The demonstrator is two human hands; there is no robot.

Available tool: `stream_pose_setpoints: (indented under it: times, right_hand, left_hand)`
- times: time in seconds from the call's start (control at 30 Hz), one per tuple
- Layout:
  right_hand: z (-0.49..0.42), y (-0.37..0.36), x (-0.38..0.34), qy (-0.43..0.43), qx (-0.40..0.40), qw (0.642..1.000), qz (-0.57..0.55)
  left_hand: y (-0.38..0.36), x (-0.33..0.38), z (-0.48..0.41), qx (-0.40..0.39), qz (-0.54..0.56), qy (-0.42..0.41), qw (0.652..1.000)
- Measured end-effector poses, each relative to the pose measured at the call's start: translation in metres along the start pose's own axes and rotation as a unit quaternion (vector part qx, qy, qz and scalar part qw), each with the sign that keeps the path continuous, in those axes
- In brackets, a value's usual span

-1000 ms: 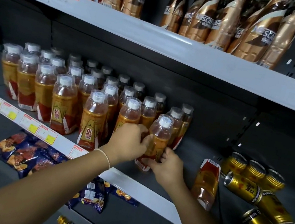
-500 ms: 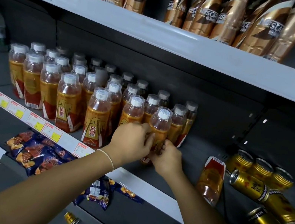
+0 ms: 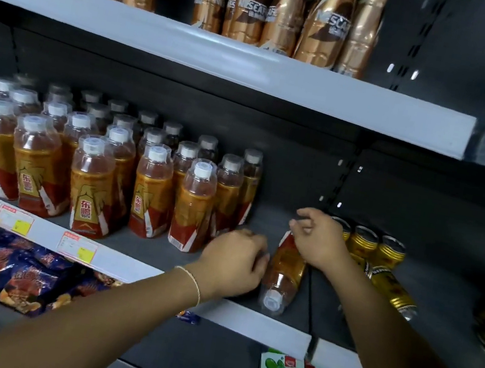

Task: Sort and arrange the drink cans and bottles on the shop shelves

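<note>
Found the fallen bottle (image 3: 283, 271) lying on the middle shelf (image 3: 137, 266), cap at the near edge, right of the upright bottles (image 3: 149, 194). Saw left hand (image 3: 234, 262) curled against its left side and right hand (image 3: 318, 238) curled over its far end; could not tell either grip. Risked rolling it off the lip, or bumping the cans (image 3: 390, 289) to the right, through a loose hold.

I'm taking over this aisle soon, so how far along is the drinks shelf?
Done: the orange bottles stand upright in rows on the middle shelf. In hand: the left hand and right hand are at one lying bottle, cap towards the camera; the grip isn't clear. Left: stand it up, then sort the gold cans, some of them tipped over.
</note>
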State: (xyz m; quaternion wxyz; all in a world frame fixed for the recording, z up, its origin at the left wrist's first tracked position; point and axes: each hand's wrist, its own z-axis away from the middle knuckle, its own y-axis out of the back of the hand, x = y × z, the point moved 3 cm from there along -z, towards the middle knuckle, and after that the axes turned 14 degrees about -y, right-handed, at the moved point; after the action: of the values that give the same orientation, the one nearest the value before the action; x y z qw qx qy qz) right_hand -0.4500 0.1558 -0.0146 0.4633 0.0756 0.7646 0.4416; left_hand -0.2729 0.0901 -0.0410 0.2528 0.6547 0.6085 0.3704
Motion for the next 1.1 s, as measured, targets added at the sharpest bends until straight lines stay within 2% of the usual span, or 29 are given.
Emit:
stream_pose_setpoints:
  times: [0.2,0.3,0.43,0.57,0.77,0.9,1.1]
  right_hand:
    - [0.007,0.024,0.04,0.014,0.04,0.999,0.019]
    - [0.01,0.028,0.053,0.017,0.019,1.0,-0.004]
    - [0.016,0.028,0.065,0.015,-0.016,0.999,-0.026]
    - [0.024,0.02,0.065,0.039,-0.058,0.997,-0.027]
    - [0.034,0.001,0.058,0.1,-0.087,0.991,0.031]
    - [0.034,-0.008,0.047,0.112,-0.102,0.988,0.014]
    - [0.038,-0.03,0.032,0.087,-0.064,0.994,-0.016]
  left_hand:
    - [-0.05,0.034,-0.015,-0.113,-0.071,0.033,0.991]
    - [-0.062,0.039,-0.018,-0.137,-0.119,0.055,0.982]
    - [-0.07,0.042,-0.014,-0.158,-0.1,0.089,0.978]
    - [-0.067,0.035,-0.012,-0.12,-0.046,0.12,0.984]
    - [-0.043,0.023,-0.012,0.021,0.0,0.129,0.991]
    - [-0.018,0.012,-0.019,0.074,0.001,0.142,0.987]
    - [0.011,-0.009,-0.036,0.134,0.028,0.18,0.974]
